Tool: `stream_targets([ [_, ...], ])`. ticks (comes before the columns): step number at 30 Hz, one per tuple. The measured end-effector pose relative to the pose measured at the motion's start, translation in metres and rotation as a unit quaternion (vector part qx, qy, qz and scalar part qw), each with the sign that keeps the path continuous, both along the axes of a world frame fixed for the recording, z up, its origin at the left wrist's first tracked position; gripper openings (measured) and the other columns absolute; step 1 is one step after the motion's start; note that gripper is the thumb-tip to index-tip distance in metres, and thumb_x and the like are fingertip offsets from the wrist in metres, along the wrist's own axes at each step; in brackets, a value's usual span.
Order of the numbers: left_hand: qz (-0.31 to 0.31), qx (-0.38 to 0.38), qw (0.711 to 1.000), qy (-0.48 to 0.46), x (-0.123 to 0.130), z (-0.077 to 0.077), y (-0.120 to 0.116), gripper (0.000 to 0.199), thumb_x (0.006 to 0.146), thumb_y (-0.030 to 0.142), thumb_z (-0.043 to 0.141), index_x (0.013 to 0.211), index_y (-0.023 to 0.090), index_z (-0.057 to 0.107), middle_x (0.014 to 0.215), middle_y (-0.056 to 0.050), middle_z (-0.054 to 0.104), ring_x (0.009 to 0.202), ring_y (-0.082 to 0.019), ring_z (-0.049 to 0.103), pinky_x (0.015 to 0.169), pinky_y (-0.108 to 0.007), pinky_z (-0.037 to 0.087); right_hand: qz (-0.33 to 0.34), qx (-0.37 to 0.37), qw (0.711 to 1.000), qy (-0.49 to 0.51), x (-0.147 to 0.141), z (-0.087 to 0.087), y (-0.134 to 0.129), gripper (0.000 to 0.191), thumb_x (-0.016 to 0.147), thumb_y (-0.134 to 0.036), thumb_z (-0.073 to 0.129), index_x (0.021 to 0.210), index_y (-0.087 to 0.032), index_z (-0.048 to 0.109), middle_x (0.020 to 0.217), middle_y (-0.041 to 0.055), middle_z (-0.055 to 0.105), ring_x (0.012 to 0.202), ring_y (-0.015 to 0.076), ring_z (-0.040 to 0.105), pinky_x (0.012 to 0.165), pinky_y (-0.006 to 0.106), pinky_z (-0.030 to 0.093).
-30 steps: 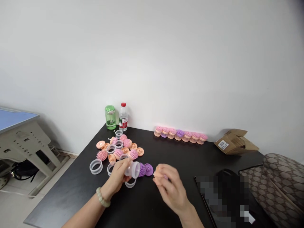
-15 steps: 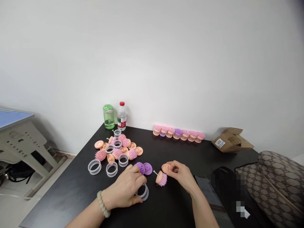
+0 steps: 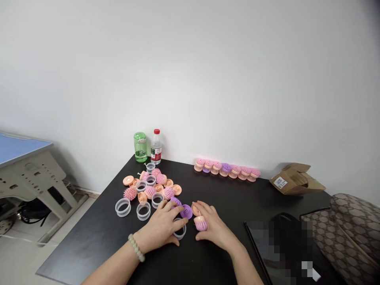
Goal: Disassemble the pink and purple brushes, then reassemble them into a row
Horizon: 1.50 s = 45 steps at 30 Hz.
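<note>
My left hand, a beaded bracelet at its wrist, lies with fingers spread over a clear ring and beside a purple bristle head. A purple disc sits just right of its fingertips. My right hand curves around a pink brush head with a peach base, its fingers apart and resting near it. Partly under those fingers is a peach disc. Whether the right hand grips either piece is unclear.
Loose clear rings, peach discs and pink brush heads lie at the left. A green bottle and a red-capped bottle stand behind them. Several assembled brushes line the wall. A paper bag and patterned cloth are at right.
My right hand has moved left, with the peach disc, to the pink brush head, and its fingers have opened. My left hand has shifted slightly, its fingers now more spread. The view has turned slightly left.
</note>
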<state>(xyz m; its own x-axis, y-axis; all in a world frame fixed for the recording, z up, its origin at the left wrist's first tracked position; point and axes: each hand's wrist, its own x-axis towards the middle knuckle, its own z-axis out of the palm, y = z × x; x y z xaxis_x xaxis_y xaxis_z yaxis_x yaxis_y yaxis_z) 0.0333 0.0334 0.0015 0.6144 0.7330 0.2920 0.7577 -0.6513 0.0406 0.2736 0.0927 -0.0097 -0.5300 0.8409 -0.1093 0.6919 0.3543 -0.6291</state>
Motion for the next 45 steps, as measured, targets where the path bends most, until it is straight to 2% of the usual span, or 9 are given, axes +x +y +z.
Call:
stream_targets([
  [9, 0.074, 0.017, 0.997, -0.002, -0.008, -0.002, 0.008, 0.074, 0.068, 0.028, 0.086, 0.133, 0.027, 0.051, 0.13, -0.009, 0.06, 0.114, -0.034, 0.052, 0.096, -0.053, 0.04, 0.006, 0.111, 0.994, 0.022, -0.045, -0.006, 0.018, 0.074, 0.063, -0.024, 0.086, 0.129, -0.027, 0.055, 0.138, 0.0076, 0.049, 0.125, 0.0298, 0.048, 0.102, 0.041, 0.043],
  [19, 0.153, 0.094, 0.984, 0.009, -0.017, -0.019, 0.023, 0.056, 0.073, 0.008, 0.076, 0.124, 0.024, 0.059, 0.124, -0.008, 0.065, 0.116, -0.034, 0.054, 0.097, -0.052, 0.042, -0.046, 0.14, 0.989, 0.0, -0.088, -0.01, 0.059, 0.083, 0.074, -0.028, 0.077, 0.147, -0.019, 0.038, 0.141, 0.0167, 0.048, 0.127, 0.0331, 0.046, 0.104, 0.046, 0.039],
  [26, 0.162, 0.121, 0.979, -0.034, -0.014, -0.015, 0.017, 0.061, 0.069, 0.023, 0.084, 0.125, 0.024, 0.059, 0.122, -0.009, 0.066, 0.111, -0.035, 0.056, 0.092, -0.052, 0.045, 0.03, 0.119, 0.992, -0.017, -0.071, 0.003, 0.076, 0.118, 0.044, -0.041, 0.093, 0.148, -0.029, 0.04, 0.149, 0.0138, 0.045, 0.133, 0.041, 0.044, 0.102, 0.051, 0.042],
  [28, 0.156, 0.134, 0.977, -0.049, -0.011, -0.013, 0.014, 0.061, 0.068, 0.023, 0.085, 0.124, 0.023, 0.06, 0.122, -0.01, 0.066, 0.108, -0.034, 0.057, 0.09, -0.051, 0.045, 0.028, 0.13, 0.991, -0.017, -0.057, 0.01, 0.086, 0.104, 0.051, -0.042, 0.09, 0.144, -0.031, 0.046, 0.145, 0.011, 0.051, 0.129, 0.0374, 0.05, 0.1, 0.047, 0.045],
  [30, 0.149, 0.146, 0.976, -0.06, -0.009, -0.011, 0.011, 0.06, 0.069, 0.022, 0.084, 0.124, 0.022, 0.06, 0.121, -0.01, 0.066, 0.107, -0.033, 0.057, 0.09, -0.05, 0.045, -0.005, 0.158, 0.987, -0.011, -0.046, 0.016, 0.101, 0.08, 0.069, -0.043, 0.08, 0.141, -0.027, 0.05, 0.14, 0.0101, 0.056, 0.125, 0.0312, 0.054, 0.1, 0.042, 0.046],
  [34, 0.131, 0.163, 0.975, -0.076, -0.004, -0.009, 0.008, 0.056, 0.071, 0.022, 0.082, 0.122, 0.021, 0.06, 0.119, -0.01, 0.066, 0.107, -0.033, 0.057, 0.089, -0.049, 0.045, -0.122, 0.229, 0.966, -0.011, -0.039, 0.027, 0.144, 0.054, 0.091, -0.032, 0.055, 0.142, -0.019, 0.045, 0.145, 0.0141, 0.049, 0.136, 0.0289, 0.042, 0.11, 0.044, 0.036],
  [37, 0.129, 0.168, 0.974, -0.082, -0.004, -0.008, 0.008, 0.051, 0.074, 0.022, 0.08, 0.121, 0.021, 0.06, 0.119, -0.01, 0.066, 0.105, -0.032, 0.058, 0.088, -0.049, 0.046, -0.179, 0.252, 0.951, -0.031, -0.046, 0.031, 0.175, 0.049, 0.092, -0.023, 0.051, 0.14, -0.014, 0.046, 0.145, 0.019, 0.047, 0.137, 0.0333, 0.04, 0.111, 0.049, 0.031],
  [40, 0.133, 0.161, 0.975, -0.079, -0.005, -0.006, 0.009, 0.047, 0.076, 0.02, 0.076, 0.12, 0.022, 0.06, 0.118, -0.01, 0.067, 0.104, -0.032, 0.059, 0.086, -0.048, 0.048, -0.201, 0.253, 0.945, -0.051, -0.058, 0.03, 0.194, 0.045, 0.087, -0.016, 0.057, 0.132, -0.011, 0.053, 0.134, 0.0221, 0.054, 0.124, 0.0357, 0.051, 0.103, 0.048, 0.038],
  [45, 0.133, 0.15, 0.977, -0.077, -0.008, -0.006, 0.009, 0.048, 0.077, 0.017, 0.073, 0.122, 0.021, 0.058, 0.119, -0.011, 0.066, 0.104, -0.033, 0.059, 0.087, -0.051, 0.049, -0.231, 0.259, 0.936, -0.06, -0.075, 0.026, 0.187, 0.03, 0.084, -0.024, 0.066, 0.112, -0.012, 0.063, 0.117, 0.0226, 0.056, 0.119, 0.0377, 0.05, 0.092, 0.046, 0.043],
])
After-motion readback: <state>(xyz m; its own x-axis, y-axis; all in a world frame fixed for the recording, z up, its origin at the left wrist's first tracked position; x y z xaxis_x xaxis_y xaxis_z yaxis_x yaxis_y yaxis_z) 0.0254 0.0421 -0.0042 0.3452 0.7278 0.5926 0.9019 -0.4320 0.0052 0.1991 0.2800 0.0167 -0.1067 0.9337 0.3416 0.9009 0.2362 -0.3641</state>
